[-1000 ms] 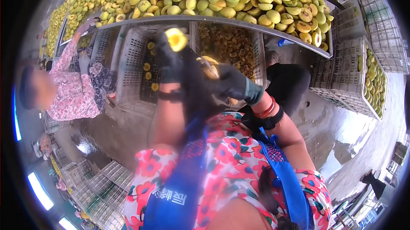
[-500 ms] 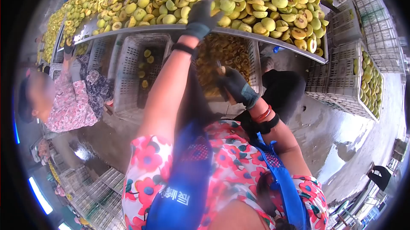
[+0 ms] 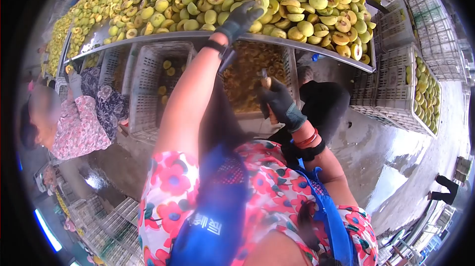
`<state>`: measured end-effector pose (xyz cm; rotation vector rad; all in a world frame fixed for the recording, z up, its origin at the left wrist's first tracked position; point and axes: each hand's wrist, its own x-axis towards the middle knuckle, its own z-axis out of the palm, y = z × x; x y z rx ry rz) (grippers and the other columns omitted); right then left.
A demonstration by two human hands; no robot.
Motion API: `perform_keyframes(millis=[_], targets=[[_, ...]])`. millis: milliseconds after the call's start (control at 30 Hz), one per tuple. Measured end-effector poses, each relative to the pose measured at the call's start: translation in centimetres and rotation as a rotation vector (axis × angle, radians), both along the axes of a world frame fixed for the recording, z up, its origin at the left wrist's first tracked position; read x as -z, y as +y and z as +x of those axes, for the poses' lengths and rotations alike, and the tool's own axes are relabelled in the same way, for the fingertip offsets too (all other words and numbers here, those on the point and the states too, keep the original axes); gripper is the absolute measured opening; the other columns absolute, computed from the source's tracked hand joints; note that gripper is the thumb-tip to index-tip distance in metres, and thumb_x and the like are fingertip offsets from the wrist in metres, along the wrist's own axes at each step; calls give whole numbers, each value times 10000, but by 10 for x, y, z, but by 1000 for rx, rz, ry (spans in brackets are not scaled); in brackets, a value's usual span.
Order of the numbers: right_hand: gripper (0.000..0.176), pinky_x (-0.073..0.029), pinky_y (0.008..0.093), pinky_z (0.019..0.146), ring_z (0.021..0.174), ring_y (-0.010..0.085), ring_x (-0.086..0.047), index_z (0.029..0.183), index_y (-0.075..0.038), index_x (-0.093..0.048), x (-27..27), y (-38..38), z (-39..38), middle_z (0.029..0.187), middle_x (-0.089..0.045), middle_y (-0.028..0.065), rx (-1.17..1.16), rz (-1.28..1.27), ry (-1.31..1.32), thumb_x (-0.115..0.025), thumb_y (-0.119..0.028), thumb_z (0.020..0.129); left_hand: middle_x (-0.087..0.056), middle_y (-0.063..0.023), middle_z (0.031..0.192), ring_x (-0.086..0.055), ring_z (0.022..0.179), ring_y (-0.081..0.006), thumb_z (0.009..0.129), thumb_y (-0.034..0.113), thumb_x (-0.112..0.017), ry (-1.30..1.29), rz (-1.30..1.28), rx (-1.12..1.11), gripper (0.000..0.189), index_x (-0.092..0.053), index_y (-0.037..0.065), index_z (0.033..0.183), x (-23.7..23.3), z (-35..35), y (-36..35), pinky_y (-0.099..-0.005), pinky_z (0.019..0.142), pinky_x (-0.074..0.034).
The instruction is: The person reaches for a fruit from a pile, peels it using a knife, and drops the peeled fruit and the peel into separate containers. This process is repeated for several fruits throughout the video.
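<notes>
My left hand (image 3: 242, 19), in a dark grey glove, reaches over the metal rim of the table into a heap of halved yellow-green fruit (image 3: 297, 6). Its fingers close around a green fruit (image 3: 261, 1) at the heap's near side. In front of my body, my right hand (image 3: 280, 102), also gloved, is wrapped round a small tool with a wooden handle (image 3: 266, 82). A short metal tip shows at the tool's upper end; the fingers hide the middle of the handle.
Below the table edge (image 3: 198, 33) stand a crate of brownish fruit pieces (image 3: 255, 68) and a pale crate (image 3: 148, 73) with a few fruits. Stacked crates (image 3: 386, 88) stand at right, one full of fruit. Another person (image 3: 81, 122) sits at left. The floor (image 3: 366, 167) is wet.
My left hand has shifted slightly right in the heap, its fingers now around a green fruit. My right hand has moved slightly right and down, still gripping the wooden-handled tool.
</notes>
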<state>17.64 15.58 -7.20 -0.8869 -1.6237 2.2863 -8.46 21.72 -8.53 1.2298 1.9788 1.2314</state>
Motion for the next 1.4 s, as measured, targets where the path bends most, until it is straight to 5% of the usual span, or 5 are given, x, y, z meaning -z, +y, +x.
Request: perform_keyframes(millis=[233, 500, 1000, 1100, 1400], targets=[[158, -440, 240, 442, 521, 113, -551, 997, -27, -544, -23, 12, -10, 752, -607, 51, 234, 230, 168, -569, -124, 875, -530, -100, 1146, -547, 1019, -186, 935, 252, -430, -1049, 382, 259, 405, -429, 14, 1262, -73, 70, -100, -316, 811, -504], [188, -476, 233, 496, 633, 97, -579, 1015, -37, -552, -52, 5, -9, 831, -608, 36, 321, 56, 231, -615, -111, 853, -438, -114, 1317, -404, 1221, -184, 911, 145, -372, -429, 433, 54, 473, -327, 0, 1359, -73, 134, -144, -285, 1040, -296], [191, -460, 230, 599, 685, 68, -531, 939, -36, -534, -57, -3, -1, 799, -580, 3, 290, 394, 192, -657, -36, 794, -508, -181, 1143, -533, 1011, -282, 904, 245, -508, 194, 378, -65, 401, -412, 8, 1213, -51, 153, -152, -356, 879, -432], [195, -458, 234, 582, 654, 72, -522, 937, -44, -533, -60, -14, -4, 797, -576, 13, 415, 900, 79, -663, -57, 793, -517, -169, 1139, -537, 1014, -256, 915, 267, -483, 79, 429, -123, 399, -417, 17, 1220, -49, 150, -153, -352, 870, -441], [190, -423, 278, 510, 573, 79, -494, 915, -16, -512, -43, -18, 4, 639, -536, 63, 10, 735, 34, -625, -126, 811, -501, -130, 1137, -522, 1010, -197, 942, 295, -407, -238, 428, -148, 384, -441, 37, 1225, -70, 144, -161, -322, 892, -422]])
